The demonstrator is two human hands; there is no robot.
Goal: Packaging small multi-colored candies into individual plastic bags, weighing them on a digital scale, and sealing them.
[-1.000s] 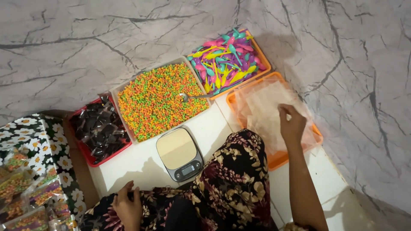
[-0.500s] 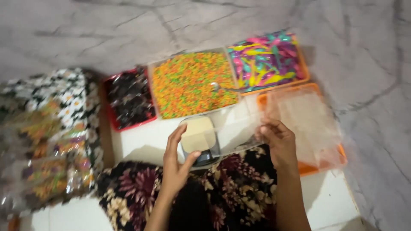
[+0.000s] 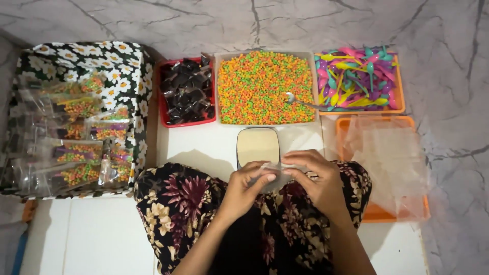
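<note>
The clear bag (image 3: pixel 275 172) sits between my two hands, just above my lap and at the near edge of the scale (image 3: pixel 257 146). I judge it very light, thin, limp and slippery; it will crumple rather than hold shape, so the best hold is at the mouth edges, one layer per hand, rubbed apart with the fingertips. My left hand (image 3: pixel 248 188) has fingers curled, thumb and forefinger pinching the bag's left side. My right hand (image 3: pixel 318 178) is likewise half closed, fingertips pinched on the bag's right side; neither hand is spread. Whether the mouth is already parted I cannot tell. Beyond the scale stands a tray of orange and green pellets (image 3: pixel 262 86) with a spoon (image 3: pixel 303 102) lying in it. To its left is a red tray of dark wrapped pieces (image 3: pixel 186 91); to its right, an orange tray of coloured plastic spoons (image 3: pixel 356 79). A second orange tray (image 3: pixel 382 168) at my right holds more clear bags. A floral box (image 3: pixel 81 117) at my left holds filled packets.
</note>
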